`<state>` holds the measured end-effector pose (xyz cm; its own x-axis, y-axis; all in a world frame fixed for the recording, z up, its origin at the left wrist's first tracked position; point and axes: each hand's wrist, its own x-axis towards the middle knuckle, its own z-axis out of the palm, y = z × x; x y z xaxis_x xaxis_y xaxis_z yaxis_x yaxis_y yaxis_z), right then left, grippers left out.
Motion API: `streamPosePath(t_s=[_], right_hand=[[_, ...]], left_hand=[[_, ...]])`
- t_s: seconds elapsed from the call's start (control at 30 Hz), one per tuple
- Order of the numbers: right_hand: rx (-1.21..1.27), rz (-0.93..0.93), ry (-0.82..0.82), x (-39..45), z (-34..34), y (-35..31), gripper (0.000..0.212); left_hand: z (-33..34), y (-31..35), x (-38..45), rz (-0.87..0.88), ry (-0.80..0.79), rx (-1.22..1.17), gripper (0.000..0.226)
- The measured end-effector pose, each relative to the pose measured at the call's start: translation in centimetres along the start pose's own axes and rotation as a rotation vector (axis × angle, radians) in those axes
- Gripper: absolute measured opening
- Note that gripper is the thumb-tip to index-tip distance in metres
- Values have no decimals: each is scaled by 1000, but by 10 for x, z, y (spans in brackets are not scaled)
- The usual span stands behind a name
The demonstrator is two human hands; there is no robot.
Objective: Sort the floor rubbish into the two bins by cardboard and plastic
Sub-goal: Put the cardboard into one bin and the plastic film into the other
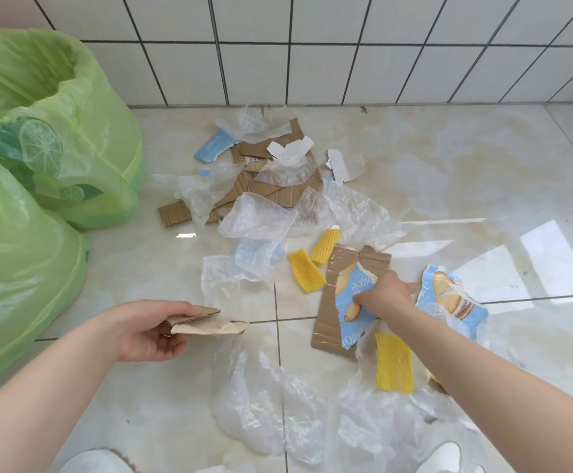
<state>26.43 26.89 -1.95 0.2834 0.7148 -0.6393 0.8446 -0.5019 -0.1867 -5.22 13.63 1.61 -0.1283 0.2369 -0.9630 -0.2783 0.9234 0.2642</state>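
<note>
My left hand (148, 331) grips a few flat brown cardboard scraps (206, 323) low over the floor. My right hand (386, 295) reaches down onto a torn cardboard box piece (333, 302) with a blue printed face, fingers curled at its edge, index finger pointing right. A second blue printed box scrap (455, 302) lies just right of that hand. Clear plastic sheets (257, 220) and brown cardboard strips (278, 192) lie heaped further back. Yellow foam pieces (307, 269) lie beside the box piece. Two bins lined with green bags stand at the left, one further back (83, 148), one nearer (22, 268).
A white tiled wall (312, 46) runs along the back. More crumpled clear plastic (271, 404) covers the floor close to me, with another yellow foam piece (392, 361) on it. White shoes (97, 462) show at the bottom edge.
</note>
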Motion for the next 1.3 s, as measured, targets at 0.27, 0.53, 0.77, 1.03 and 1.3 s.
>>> streamPosePath(t_s=[0.27,0.53,0.77,1.03,1.3], right_hand=[[305,-159,43,-18,-15,4,49],[443,-489,129,-79,-38,-20,29],[540,-667,-111,-124,-21,-77,13],[463,-884,-224,-174,-8,-153,15],[502,-1027,-273,-238,-6,-235,32]], left_hand=[[-39,-2,-15,47,169,194,25],[-60,-5,-40,280,365,308,23],[-68,-5,-68,483,422,166,18],[-89,4,-115,825,567,57,17],[-136,10,-163,1101,946,-98,19]])
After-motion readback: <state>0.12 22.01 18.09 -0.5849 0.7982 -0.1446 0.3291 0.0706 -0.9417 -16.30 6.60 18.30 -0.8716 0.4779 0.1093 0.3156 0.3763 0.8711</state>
